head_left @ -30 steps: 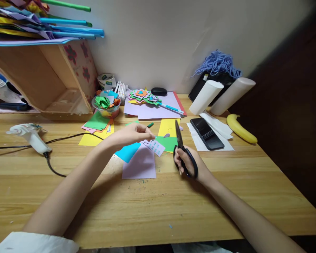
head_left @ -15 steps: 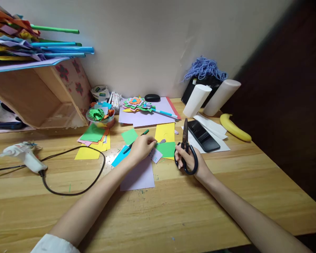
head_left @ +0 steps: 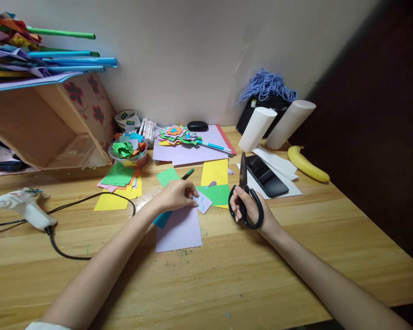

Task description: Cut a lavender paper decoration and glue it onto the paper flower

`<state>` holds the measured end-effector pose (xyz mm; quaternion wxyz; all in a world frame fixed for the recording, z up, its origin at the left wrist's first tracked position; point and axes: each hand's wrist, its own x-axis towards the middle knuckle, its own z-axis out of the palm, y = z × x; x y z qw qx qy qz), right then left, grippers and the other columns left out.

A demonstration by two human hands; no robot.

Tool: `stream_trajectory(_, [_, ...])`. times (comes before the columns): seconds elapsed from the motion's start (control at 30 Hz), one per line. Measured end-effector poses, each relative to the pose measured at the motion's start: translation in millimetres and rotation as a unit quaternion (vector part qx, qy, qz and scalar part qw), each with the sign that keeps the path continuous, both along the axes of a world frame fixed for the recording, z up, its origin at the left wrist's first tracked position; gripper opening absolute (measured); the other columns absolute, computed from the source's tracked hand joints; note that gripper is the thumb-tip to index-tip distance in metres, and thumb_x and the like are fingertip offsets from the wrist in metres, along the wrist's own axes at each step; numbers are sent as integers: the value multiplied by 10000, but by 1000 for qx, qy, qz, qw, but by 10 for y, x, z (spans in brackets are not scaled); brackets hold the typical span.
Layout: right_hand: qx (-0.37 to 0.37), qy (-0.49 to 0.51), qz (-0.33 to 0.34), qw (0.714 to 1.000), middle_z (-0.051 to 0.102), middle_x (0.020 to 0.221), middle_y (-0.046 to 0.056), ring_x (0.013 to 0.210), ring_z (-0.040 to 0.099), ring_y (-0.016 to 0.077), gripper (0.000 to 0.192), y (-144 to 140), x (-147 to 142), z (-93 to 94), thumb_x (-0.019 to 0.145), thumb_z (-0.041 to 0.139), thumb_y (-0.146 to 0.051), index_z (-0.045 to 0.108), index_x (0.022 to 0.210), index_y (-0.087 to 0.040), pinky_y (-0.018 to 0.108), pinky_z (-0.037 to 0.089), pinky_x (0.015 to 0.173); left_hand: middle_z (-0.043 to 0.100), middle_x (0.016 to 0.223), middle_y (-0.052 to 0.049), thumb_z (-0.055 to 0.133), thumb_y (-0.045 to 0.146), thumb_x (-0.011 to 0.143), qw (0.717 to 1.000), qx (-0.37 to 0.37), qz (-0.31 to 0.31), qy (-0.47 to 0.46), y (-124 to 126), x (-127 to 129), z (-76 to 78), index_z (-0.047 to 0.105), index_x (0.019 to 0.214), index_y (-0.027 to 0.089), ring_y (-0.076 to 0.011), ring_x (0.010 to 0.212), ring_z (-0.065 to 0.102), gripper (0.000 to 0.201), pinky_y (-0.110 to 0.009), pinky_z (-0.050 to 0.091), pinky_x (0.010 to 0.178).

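My left hand is closed in a pinch at the left edge of a small lavender paper piece with pale blue marks. Partly beneath the hand lie a blue paper, a larger lavender sheet and a dark pen with a green end. Black-handled scissors point upward in my right hand, their blades together. Between the hands, a green paper strip overlaps a yellow sheet, and a small lavender scrap rests there.
A phone lies on white paper beside a banana. Two white rolls stand behind. At left are a glue gun with its cord, stacked coloured paper and a bowl of scraps. A paper flower lies at the back.
My left hand has moved slightly left and toward me, from above the papers down to the marked lavender piece. The scissors stay in my right hand, almost unmoved. The view has shifted slightly.
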<state>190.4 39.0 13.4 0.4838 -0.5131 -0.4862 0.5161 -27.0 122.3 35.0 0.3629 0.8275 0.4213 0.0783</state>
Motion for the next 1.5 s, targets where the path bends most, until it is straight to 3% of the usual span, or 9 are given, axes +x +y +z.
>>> stream_trajectory(0.17, [-23, 73, -4, 997, 537, 500, -45, 325, 446, 70, 396, -11, -28, 27, 822, 503, -556, 470, 697, -182, 170, 407, 325, 567, 882, -62, 673, 386, 696, 994, 105, -27, 2, -42, 19, -15, 623, 956, 198, -224, 877, 501, 324, -316, 376, 733])
stream_trajectory(0.33, [-30, 106, 3, 994, 542, 486, -38, 312, 435, 68, 435, 3, -20, -19, 795, 523, -595, 469, 686, -178, 166, 403, 308, 556, 891, -69, 676, 376, 707, 989, 142, -46, 6, -41, 37, -73, 609, 829, 178, -238, 892, 483, 242, -336, 353, 756])
stream_trajectory(0.47, [-35, 164, 49, 985, 501, 439, -51, 296, 406, 73, 518, 2, -30, -63, 745, 487, -703, 456, 689, -189, 171, 375, 297, 585, 729, -30, 645, 360, 733, 996, 76, -27, -37, -55, 68, 6, 578, 730, 167, -192, 751, 511, 205, -301, 342, 671])
stream_trajectory(0.57, [-27, 181, 89, 979, 491, 443, -42, 334, 437, 96, 643, -29, -59, -4, 642, 419, -832, 456, 703, -193, 212, 421, 346, 587, 726, -12, 621, 364, 743, 991, 15, 32, -132, -92, 103, 114, 575, 725, 167, -148, 686, 505, 203, -270, 346, 627])
stream_trajectory(0.7, [-51, 175, 139, 973, 508, 504, -21, 443, 503, 132, 735, -92, -87, 73, 589, 348, -889, 479, 741, -182, 325, 520, 548, 534, 632, 18, 619, 399, 731, 959, -13, 152, -239, -170, 163, 257, 576, 679, 162, -116, 606, 460, 246, -247, 321, 571])
stream_trajectory(0.83, [-76, 168, 219, 958, 513, 542, -17, 462, 520, 136, 724, -153, -75, -17, 645, 333, -859, 491, 784, -167, 331, 507, 558, 536, 604, 20, 664, 428, 685, 920, -56, 242, -304, -257, 213, 386, 558, 647, 155, -102, 556, 444, 295, -234, 299, 525])
stream_trajectory(0.97, [-77, 150, 271, 948, 542, 583, 8, 498, 555, 151, 752, -218, -77, -97, 653, 324, -854, 507, 839, -148, 299, 484, 518, 609, 696, -17, 686, 420, 670, 902, -62, 240, -353, -318, 240, 418, 588, 689, 147, -136, 654, 525, 290, -242, 367, 582])
stream_trajectory(1.27, [-79, 140, 260, 952, 504, 562, -19, 481, 533, 139, 728, -245, -97, -95, 646, 315, -858, 478, 820, -171, 291, 481, 524, 629, 743, -25, 632, 399, 741, 931, -23, 205, -303, -446, 315, 350, 624, 773, 150, -129, 659, 526, 252, -249, 391, 599])
stream_trajectory(1.5, [-66, 157, 249, 953, 460, 538, -48, 436, 497, 108, 718, -240, -133, -136, 615, 318, -873, 450, 767, -183, 270, 482, 507, 547, 652, 14, 653, 361, 723, 923, -62, 206, -318, -466, 341, 359, 605, 763, 148, -94, 581, 448, 222, -228, 332, 536])
